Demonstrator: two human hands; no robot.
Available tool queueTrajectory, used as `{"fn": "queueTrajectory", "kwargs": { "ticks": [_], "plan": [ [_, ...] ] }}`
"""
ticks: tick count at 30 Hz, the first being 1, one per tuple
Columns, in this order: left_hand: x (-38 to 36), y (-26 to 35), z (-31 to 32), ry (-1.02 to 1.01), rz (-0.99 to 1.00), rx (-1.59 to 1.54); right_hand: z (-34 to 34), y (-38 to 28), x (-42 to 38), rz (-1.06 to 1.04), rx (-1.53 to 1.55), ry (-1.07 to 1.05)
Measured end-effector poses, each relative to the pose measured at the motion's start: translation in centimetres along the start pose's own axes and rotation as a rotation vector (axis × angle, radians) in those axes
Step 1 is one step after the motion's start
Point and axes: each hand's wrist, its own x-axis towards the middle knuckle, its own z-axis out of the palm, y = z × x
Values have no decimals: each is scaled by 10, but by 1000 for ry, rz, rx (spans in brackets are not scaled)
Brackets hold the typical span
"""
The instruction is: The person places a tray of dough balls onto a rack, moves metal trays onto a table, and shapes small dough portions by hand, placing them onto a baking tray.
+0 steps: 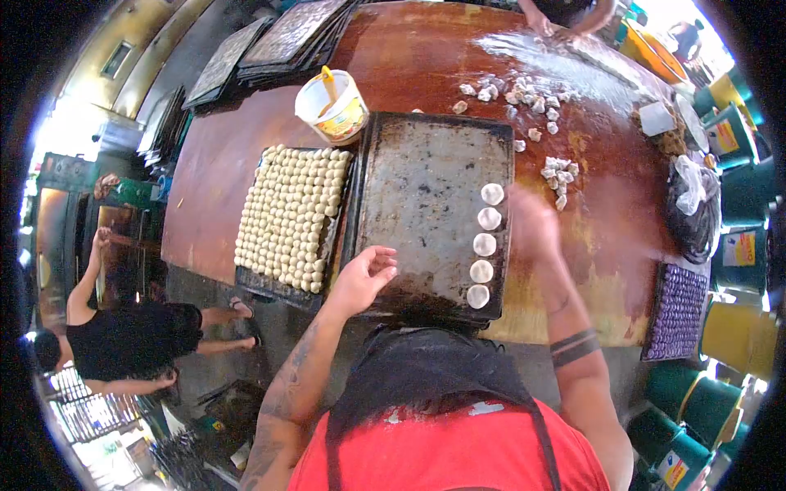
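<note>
A dark, worn baking tray lies in front of me, with a column of several flat pale dough rounds along its right side. My left hand hovers over the tray's left front part, fingers curled loosely apart and nothing in them. My right hand is smeared by motion just right of the tray, near the upper rounds; its fingers cannot be made out. Small dough lumps lie on the brown table beyond it. To the left, another tray holds rows of small dough balls.
A white bucket with a yellow-handled tool stands behind the trays. A co-worker's hands are at the floured far edge. A tray of purple pieces is at right, near green bins. Another person stands left.
</note>
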Motion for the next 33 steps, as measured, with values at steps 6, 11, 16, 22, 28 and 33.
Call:
{"fn": "queueTrajectory", "kwargs": {
  "ticks": [6, 11, 16, 22, 28, 33],
  "plan": [
    [-2, -11, -51, 284, 47, 276, -53, 68, 12, 317, -743, 180],
    [59, -75, -105, 744, 323, 790, -41, 72, -30, 430, 349, 466],
    [80, -94, -148, 738, 274, 1068, -10, -6, -66, 522, 715, 313],
    [55, -34, -101, 428, 65, -537, 75, -168, -50, 240, 461, -52],
    [4, 42, -66, 6, 46, -731, 100, -265, -26, -243, 25, -162],
    [-9, 54, -62, -75, 88, -766, 114, -266, -35, -287, -92, -26]
  ]
}}
